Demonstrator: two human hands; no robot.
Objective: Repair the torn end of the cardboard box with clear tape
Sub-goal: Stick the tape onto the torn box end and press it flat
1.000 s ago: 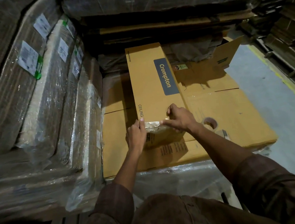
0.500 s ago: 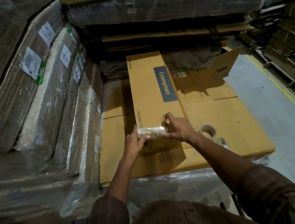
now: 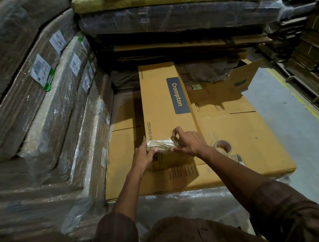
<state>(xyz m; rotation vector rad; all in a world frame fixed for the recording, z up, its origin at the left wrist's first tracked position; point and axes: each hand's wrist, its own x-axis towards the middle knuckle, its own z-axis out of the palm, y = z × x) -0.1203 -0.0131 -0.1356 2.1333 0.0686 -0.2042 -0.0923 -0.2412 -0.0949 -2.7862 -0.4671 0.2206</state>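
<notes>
A long yellow-brown cardboard box (image 3: 163,101) marked "Crompton" lies on a stack of flat cartons (image 3: 248,142). A band of shiny clear tape (image 3: 159,145) wraps its near end. My left hand (image 3: 144,157) holds the near left corner, thumb laid across the tape. My right hand (image 3: 188,142) is at the right end of the tape band, its fingertips pinching the tape against the box edge. A roll of clear tape (image 3: 222,147) lies on the cartons just right of my right wrist.
Plastic-wrapped bundles of flat cardboard (image 3: 46,118) rise on the left and behind. An open carton flap (image 3: 245,77) stands at the back right. Grey floor with a yellow line (image 3: 294,98) runs along the right. More stacked cardboard (image 3: 310,55) lines the far right.
My left thumb has come down across the tape band. My right fingers have lifted into a pinch at the tape's right end. The view has tilted upward a little.
</notes>
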